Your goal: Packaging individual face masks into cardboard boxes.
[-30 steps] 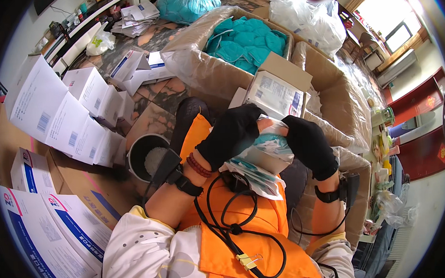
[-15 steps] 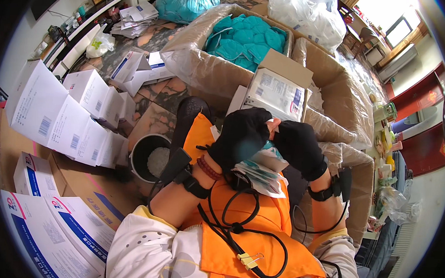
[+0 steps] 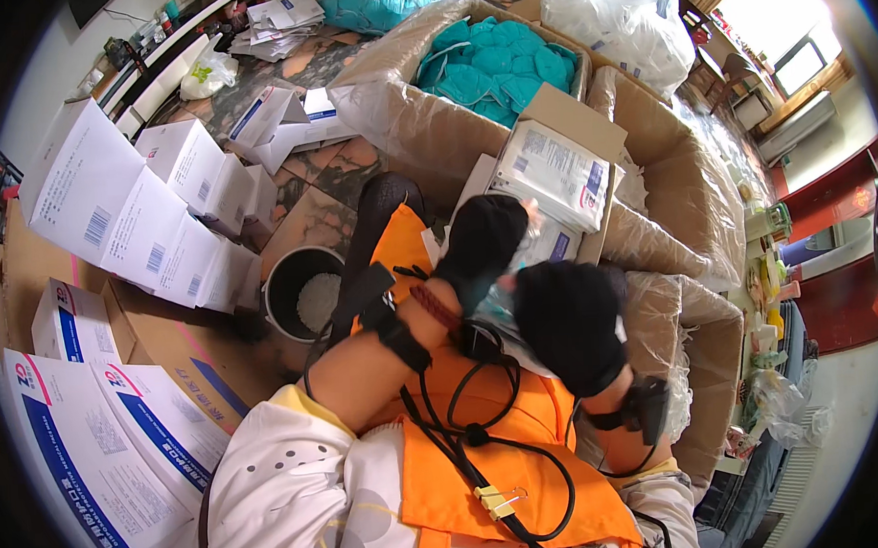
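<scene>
My left hand (image 3: pixel 486 238), in a black fingerless glove, is raised in front of the open carton (image 3: pixel 599 135) of white printed packets (image 3: pixel 552 176). Its bare fingertips look bent together, but whatever they hold is too blurred to make out. Lower and to the right is my right hand (image 3: pixel 570 312), gloved the same way and smeared by motion, its fingers hidden. Teal and white flat packets (image 3: pixel 499 311) lie over my lap, partly covered by the right hand. A looped black cable (image 3: pixel 475 434) hangs over the orange apron (image 3: pixel 433 480).
A large lined carton (image 3: pixel 372 91) holds teal cup-shaped masks (image 3: pixel 498 66). Lined cartons (image 3: pixel 695 189) stand to the right. White folded boxes (image 3: pixel 113 210) line the left, near a dark bucket (image 3: pixel 274 301) with pale contents. White plastic bags (image 3: pixel 624 31) sit behind.
My hands were together at the fingertips and have parted. The left has risen slightly toward the carton of packets; the right has dropped toward my lap. The view has shifted slightly.
</scene>
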